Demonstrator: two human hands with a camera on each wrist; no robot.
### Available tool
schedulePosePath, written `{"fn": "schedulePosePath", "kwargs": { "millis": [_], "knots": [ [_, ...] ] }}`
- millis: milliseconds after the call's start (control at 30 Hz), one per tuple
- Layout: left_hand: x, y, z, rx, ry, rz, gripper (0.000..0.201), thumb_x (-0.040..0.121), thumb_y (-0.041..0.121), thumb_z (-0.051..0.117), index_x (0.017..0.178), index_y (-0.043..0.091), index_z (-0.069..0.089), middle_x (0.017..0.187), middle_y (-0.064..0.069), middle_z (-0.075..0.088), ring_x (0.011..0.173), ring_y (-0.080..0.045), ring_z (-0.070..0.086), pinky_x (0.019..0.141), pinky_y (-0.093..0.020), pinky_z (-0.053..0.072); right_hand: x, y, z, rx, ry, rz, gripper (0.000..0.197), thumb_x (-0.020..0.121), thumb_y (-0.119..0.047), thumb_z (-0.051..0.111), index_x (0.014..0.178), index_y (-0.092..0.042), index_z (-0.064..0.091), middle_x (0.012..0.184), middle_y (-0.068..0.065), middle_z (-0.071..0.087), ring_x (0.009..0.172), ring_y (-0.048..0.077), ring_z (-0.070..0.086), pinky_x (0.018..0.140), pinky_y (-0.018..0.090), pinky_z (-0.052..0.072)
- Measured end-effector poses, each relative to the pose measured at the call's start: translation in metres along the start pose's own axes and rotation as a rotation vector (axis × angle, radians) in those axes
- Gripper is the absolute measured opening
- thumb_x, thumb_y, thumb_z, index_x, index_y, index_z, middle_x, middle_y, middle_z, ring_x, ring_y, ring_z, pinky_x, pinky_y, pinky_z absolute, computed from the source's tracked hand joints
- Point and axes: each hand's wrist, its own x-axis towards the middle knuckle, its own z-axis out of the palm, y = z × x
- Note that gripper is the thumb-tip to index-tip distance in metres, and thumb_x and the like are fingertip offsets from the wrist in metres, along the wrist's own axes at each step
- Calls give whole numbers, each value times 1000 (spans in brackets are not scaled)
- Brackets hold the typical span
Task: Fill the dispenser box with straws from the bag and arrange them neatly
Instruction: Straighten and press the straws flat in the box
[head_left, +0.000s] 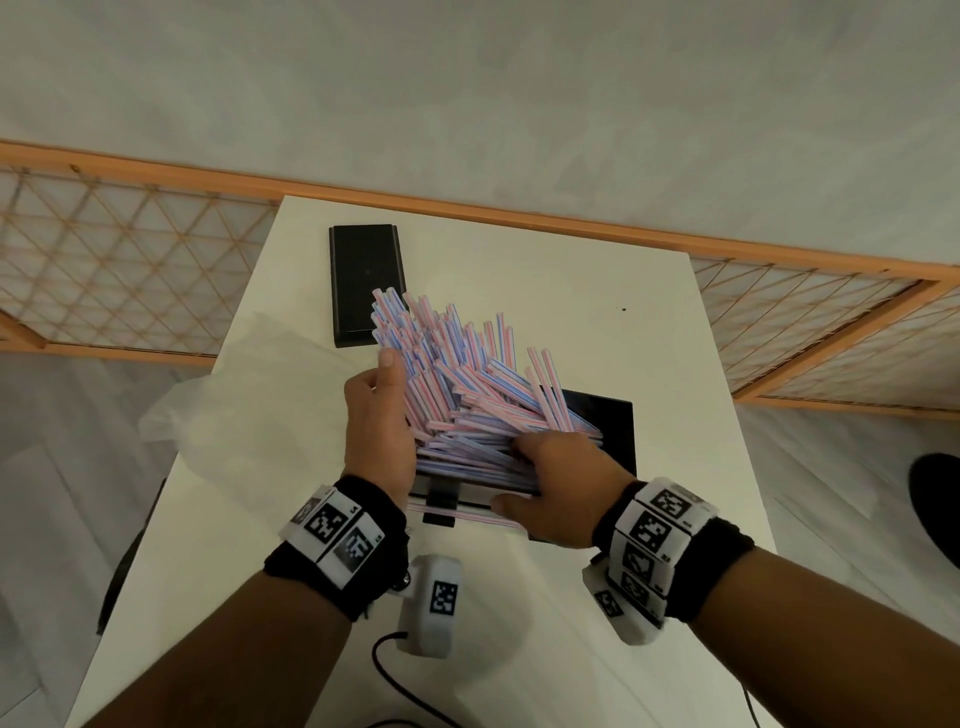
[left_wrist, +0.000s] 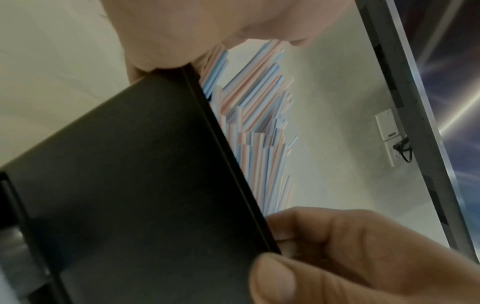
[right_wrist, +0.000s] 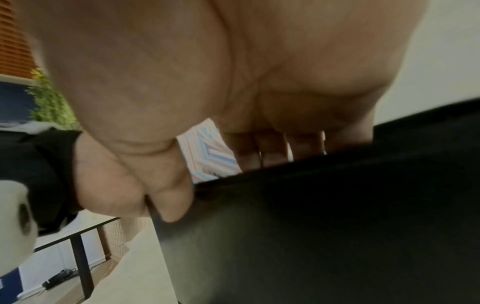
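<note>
A big heap of pink-and-blue striped straws (head_left: 467, 395) fans up and to the left out of the black dispenser box (head_left: 610, 431) in the middle of the white table (head_left: 519, 260). My left hand (head_left: 384, 395) stands flat against the heap's left side, thumb pointing up; its fingers are hidden behind the straws. My right hand (head_left: 524, 467) lies on the near end of the heap, with its fingers (right_wrist: 259, 148) on the straws (right_wrist: 207, 152) and the thumb against the box wall (right_wrist: 311, 226). The left wrist view shows the box side (left_wrist: 130, 185) and the straws (left_wrist: 259, 133) rising above it.
The box's black lid (head_left: 363, 280) lies at the table's far left. An empty clear plastic bag (head_left: 249, 395) sits crumpled left of the hands. A black cable (head_left: 395, 670) trails near the front edge. A wooden lattice screen (head_left: 130, 270) runs behind the table.
</note>
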Motion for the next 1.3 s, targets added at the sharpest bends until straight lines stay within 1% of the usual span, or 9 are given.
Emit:
{"fn": "schedulePosePath", "kwargs": {
  "millis": [100,200,367,467,533,800,1000,1167,1300],
  "knots": [
    [-1,0,-5,-21,-39,26,67,90,70,45,122,12,51,107,2,67,95,-7,66,86,-32,50,-10,-3,-2,39,127,-59,37,79,-53,62,98,-21,59,96,-2,61,88,22,58,78,35,51],
    [-2,2,-10,39,-122,39,83,76,74,53,125,7,52,104,4,70,90,-2,69,82,-29,51,-13,-9,5,65,59,-75,34,81,-51,65,98,-22,60,96,-4,59,90,20,57,79,32,49],
    [6,12,-30,494,-259,-8,87,48,62,85,120,21,55,111,6,69,101,-12,68,89,-41,57,-8,-8,12,74,63,-15,39,81,-51,66,107,-23,58,99,-7,48,98,19,53,82,29,46],
    [5,24,-40,965,-353,-14,66,61,42,90,113,22,53,104,5,63,93,-12,63,74,-29,50,-7,-5,10,99,86,-1,36,80,-50,67,102,-23,59,98,-4,54,90,19,54,81,30,47],
    [4,29,-41,1120,-305,83,42,73,32,86,99,17,57,93,2,64,82,-12,60,61,-22,40,-8,-6,8,104,84,8,35,80,-50,68,101,-23,59,98,-3,55,89,18,53,81,31,48],
    [-15,43,-32,1095,-193,338,15,81,15,76,75,7,64,68,2,63,62,-6,54,53,-13,35,-11,-15,-1,150,125,-22,39,75,-53,59,96,-20,60,96,-1,57,87,21,57,80,36,51],
    [-34,70,-27,1152,-194,530,12,74,14,70,68,9,60,61,-2,60,59,-17,55,61,-34,47,-10,-23,-7,193,150,-108,47,71,-57,46,100,-22,59,90,-6,53,82,16,49,74,28,41],
    [-51,91,-11,1078,-214,718,15,70,14,70,61,15,58,55,2,58,54,-12,56,54,-16,39,-4,-29,-12,223,131,-127,33,75,-41,63,98,-17,65,91,-2,62,83,20,56,77,32,48],
    [-60,100,4,1061,-266,822,13,72,18,69,62,17,60,52,6,56,51,-6,54,54,-17,43,-11,-36,-30,367,285,-128,25,77,-36,71,92,-18,64,83,-3,66,77,15,62,72,30,52]
  ]
}}
